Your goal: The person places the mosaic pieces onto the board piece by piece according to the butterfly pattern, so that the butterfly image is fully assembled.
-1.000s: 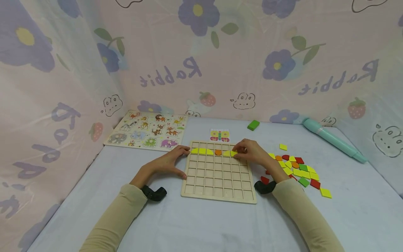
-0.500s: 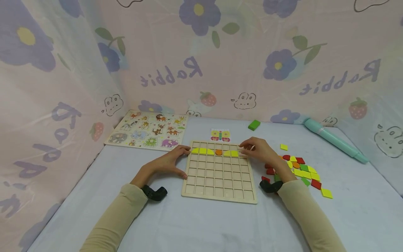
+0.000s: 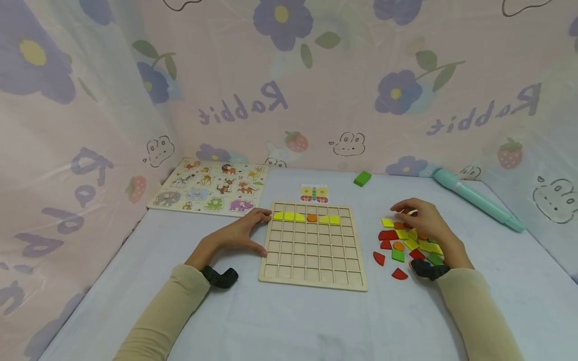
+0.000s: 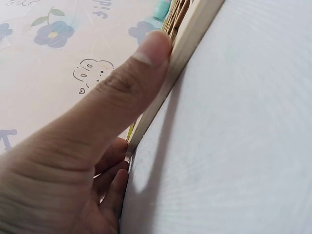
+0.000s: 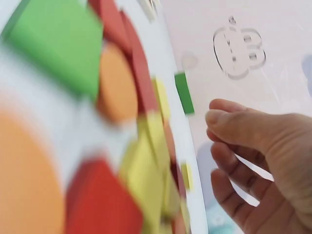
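My left hand (image 3: 236, 233) rests against the left edge of a wooden grid board (image 3: 312, 260). In the left wrist view its thumb (image 4: 122, 83) touches the board's side, with the other fingers further along. One row near the top of the board holds yellow tiles (image 3: 289, 216) and an orange round tile (image 3: 312, 218). Over a loose pile of coloured tiles (image 3: 411, 244), right of the board, hovers my right hand (image 3: 428, 220). Its fingers are loosely bent with nothing visible between them in the right wrist view, apart from the tiles. The hand hides some of the pile.
Behind the grid board lies a small butterfly pattern card (image 3: 314, 194). An animal puzzle board (image 3: 209, 189) lies at the back left. A green block (image 3: 362, 179) and a teal tube-shaped object (image 3: 478, 200) lie toward the back right. Patterned cloth surrounds the table.
My right hand has let go of a yellow tile in the board's row and moved right, over the loose tiles. My left hand has stayed at the board's edge.
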The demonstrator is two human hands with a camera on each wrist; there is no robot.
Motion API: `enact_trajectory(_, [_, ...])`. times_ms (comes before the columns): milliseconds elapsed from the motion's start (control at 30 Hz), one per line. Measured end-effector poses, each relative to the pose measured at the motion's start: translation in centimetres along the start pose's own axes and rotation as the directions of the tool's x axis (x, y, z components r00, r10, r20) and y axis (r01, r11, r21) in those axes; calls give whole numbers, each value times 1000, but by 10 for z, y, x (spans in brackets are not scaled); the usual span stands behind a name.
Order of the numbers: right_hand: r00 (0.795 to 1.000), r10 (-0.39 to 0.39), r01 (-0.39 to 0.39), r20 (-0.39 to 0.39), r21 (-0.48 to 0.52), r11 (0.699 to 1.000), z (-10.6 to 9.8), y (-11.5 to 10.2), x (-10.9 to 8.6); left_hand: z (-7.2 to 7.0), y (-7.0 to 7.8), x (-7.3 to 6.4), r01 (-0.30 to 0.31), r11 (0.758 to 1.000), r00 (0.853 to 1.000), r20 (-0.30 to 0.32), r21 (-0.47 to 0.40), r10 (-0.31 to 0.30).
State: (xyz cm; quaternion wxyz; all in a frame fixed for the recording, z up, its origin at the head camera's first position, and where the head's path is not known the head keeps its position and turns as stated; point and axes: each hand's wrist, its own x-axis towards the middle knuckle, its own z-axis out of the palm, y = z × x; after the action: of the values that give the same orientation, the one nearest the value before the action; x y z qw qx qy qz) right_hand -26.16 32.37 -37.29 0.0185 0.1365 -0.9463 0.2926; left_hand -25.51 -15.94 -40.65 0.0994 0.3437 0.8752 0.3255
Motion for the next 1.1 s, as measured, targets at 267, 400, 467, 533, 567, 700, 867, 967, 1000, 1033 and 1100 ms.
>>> enact_trajectory(267, [999, 47, -45, 16, -81, 996, -15, 25, -24, -1, -2, -2, 5, 1000, 1000, -5, 2, -5])
enact_trajectory(400, [999, 41, -38, 22, -117, 992, -16, 33, -27, -1, -2, -3, 2, 1000, 1000, -8, -1, -2])
enact_trajectory(467, [999, 35, -31, 29, -129, 991, -15, 36, -27, -1, -2, -4, -1, 1000, 1000, -9, 2, 1])
enact_trajectory(533, [999, 33, -27, 38, -134, 991, -15, 37, -26, -1, -2, -4, -4, 1000, 1000, -8, -1, 4])
enact_trajectory(567, [999, 32, -26, 44, -132, 991, -14, 38, -25, -1, -2, -4, -5, 1000, 1000, -9, -2, 5])
enact_trajectory(700, [997, 39, -30, 72, -118, 993, -14, 37, -23, 0, -2, -3, -8, 1000, 1000, -5, -3, 7])
enact_trajectory(867, [993, 56, -44, 107, -110, 993, -15, 35, -23, 1, -1, -2, -5, 1000, 1000, 2, 3, 5])
enact_trajectory(967, [991, 70, -56, 111, -122, 991, -17, 36, -23, 1, 0, -1, -5, 1000, 1000, 3, 7, 5])
enact_trajectory(1000, [991, 76, -62, 109, -130, 990, -17, 37, -23, 1, 0, -1, -4, 1000, 1000, 3, 4, 4])
enact_trajectory(1033, [991, 79, -64, 107, -138, 988, -18, 37, -22, 1, 0, -1, -5, 1000, 1000, 3, 2, 5])
enact_trajectory(1100, [990, 89, -72, 106, -157, 985, -17, 38, -22, 0, 0, 0, -3, 1000, 1000, 2, 0, 3])
